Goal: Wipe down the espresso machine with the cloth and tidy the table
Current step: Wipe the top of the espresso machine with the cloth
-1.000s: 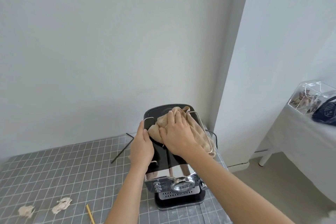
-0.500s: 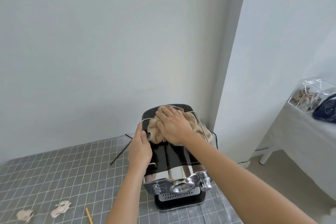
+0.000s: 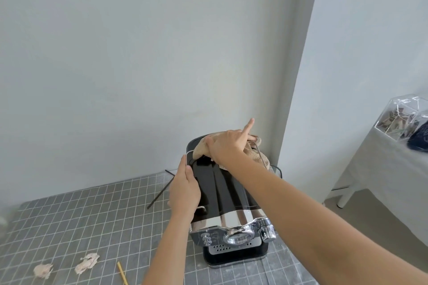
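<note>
The right hand (image 3: 228,149) is pressing the beige cloth (image 3: 254,157) onto the far top of the espresso machine (image 3: 222,194), fingers flat on it with one raised, while the left hand (image 3: 184,190) is gripping the machine's left edge. Keeping that brace firm and sweeping in overlapping strokes should be cleaning best; crumpled scraps (image 3: 86,266) are waiting on the tabletop (image 3: 69,227).
</note>
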`<state>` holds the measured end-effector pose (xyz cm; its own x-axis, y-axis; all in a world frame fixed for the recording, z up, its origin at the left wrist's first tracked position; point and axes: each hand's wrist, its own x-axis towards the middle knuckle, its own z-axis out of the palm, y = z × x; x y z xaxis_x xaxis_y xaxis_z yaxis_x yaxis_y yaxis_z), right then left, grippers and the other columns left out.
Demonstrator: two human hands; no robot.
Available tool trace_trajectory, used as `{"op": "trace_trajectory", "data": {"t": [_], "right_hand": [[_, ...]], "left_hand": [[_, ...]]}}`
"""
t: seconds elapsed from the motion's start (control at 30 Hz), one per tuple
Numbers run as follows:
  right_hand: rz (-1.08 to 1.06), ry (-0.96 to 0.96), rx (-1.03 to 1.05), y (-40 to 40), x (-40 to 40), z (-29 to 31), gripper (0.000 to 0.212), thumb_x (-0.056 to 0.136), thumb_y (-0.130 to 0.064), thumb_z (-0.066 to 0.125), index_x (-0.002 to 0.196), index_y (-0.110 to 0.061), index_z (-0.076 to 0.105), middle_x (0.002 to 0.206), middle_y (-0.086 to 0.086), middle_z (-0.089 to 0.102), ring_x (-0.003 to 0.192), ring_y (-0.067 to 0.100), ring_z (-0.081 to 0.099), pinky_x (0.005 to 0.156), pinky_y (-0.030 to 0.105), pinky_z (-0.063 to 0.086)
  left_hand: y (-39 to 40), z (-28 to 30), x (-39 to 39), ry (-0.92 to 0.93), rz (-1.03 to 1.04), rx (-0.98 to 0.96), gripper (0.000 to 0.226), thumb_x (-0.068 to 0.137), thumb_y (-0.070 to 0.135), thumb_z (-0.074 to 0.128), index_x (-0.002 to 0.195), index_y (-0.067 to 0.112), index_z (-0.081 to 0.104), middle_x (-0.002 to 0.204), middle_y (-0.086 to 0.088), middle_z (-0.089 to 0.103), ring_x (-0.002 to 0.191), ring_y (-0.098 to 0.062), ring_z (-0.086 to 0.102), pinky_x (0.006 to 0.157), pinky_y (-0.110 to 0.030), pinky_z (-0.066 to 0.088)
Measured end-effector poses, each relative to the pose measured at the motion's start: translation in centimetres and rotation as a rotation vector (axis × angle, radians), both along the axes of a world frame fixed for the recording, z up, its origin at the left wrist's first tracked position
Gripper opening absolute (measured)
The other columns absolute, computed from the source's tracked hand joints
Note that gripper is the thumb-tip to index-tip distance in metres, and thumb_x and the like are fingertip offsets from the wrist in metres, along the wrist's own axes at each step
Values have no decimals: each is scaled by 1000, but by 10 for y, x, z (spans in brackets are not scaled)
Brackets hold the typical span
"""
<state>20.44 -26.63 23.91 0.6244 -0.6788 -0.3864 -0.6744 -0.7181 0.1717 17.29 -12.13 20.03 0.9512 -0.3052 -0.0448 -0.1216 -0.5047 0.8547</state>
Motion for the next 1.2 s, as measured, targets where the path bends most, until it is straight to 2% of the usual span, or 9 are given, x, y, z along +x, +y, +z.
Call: {"op": "trace_trajectory", "data": {"t": [0.13, 0.23, 0.33, 0.53, 0.7, 0.8, 0.87, 0.97, 1.2], "right_hand": [[101, -113, -239, 4, -16, -4, 73, 96, -52, 8, 96, -12, 69, 95, 16, 69, 102, 50, 59, 101, 73, -19], [107, -273, -141, 0, -18, -6, 45, 98, -34, 34, 121, -7, 60, 117, 20, 63, 117, 45, 52, 112, 65, 4], [132, -467, -18, -5, -20, -15, 48, 95, -26, 43, 131, 6, 44, 131, 26, 52, 122, 42, 47, 109, 52, 26], [170, -698, 156, 24, -59, -24, 65, 97, -33, 38, 149, 3, 20, 148, 30, 31, 139, 44, 30, 117, 48, 24], [24, -615, -103, 77, -114, -35, 80, 67, -46, 75, 125, 7, 60, 102, 36, 65, 87, 44, 67, 72, 44, 57], [23, -617, -71, 79, -119, -39, 83, 54, -44, 82, 118, 6, 66, 95, 37, 66, 79, 44, 68, 67, 42, 58], [95, -674, -44, 64, -106, -33, 86, 71, -41, 71, 138, 8, 46, 119, 45, 53, 106, 53, 59, 89, 51, 52], [151, -668, 172, 33, -91, -22, 80, 93, -41, 42, 154, -4, 8, 151, 34, 23, 139, 45, 26, 115, 51, 23], [197, -590, -28, 43, -94, -18, 73, 94, -45, 33, 149, 0, 17, 143, 31, 36, 130, 43, 29, 110, 53, 20]], "left_hand": [[1, -2, 0, -23, -9, -16, 45, 105, 29, 21, 149, 33, 30, 151, 9, 41, 138, -19, 39, 107, -36, 33], [-3, -2, 3, -24, -13, -21, 45, 105, 28, 21, 148, 34, 30, 151, 8, 41, 138, -19, 40, 106, -36, 33], [-5, -1, 2, -14, -8, -39, 45, 105, 27, 22, 149, 31, 31, 152, 6, 40, 137, -21, 40, 108, -36, 33], [-5, -1, 3, -33, 0, -54, 45, 105, 23, 23, 148, 26, 34, 151, 1, 42, 136, -23, 41, 101, -31, 34], [-4, 0, 2, -29, 3, -42, 45, 105, 24, 24, 148, 28, 33, 153, 5, 39, 140, -22, 37, 107, -36, 32], [-4, 0, 1, -46, -17, -31, 45, 105, 22, 24, 149, 25, 32, 153, 3, 38, 140, -22, 37, 107, -34, 31], [-5, 1, 3, -49, -21, -39, 45, 105, 21, 25, 149, 24, 33, 154, 2, 38, 141, -22, 36, 109, -33, 30], [-7, 1, 3, -34, -11, -48, 45, 105, 22, 25, 149, 25, 33, 153, 1, 38, 140, -23, 37, 109, -34, 30], [-4, -1, 1, -39, -21, -69, 45, 105, 22, 24, 149, 25, 32, 153, 2, 38, 141, -21, 36, 108, -31, 30]]}}
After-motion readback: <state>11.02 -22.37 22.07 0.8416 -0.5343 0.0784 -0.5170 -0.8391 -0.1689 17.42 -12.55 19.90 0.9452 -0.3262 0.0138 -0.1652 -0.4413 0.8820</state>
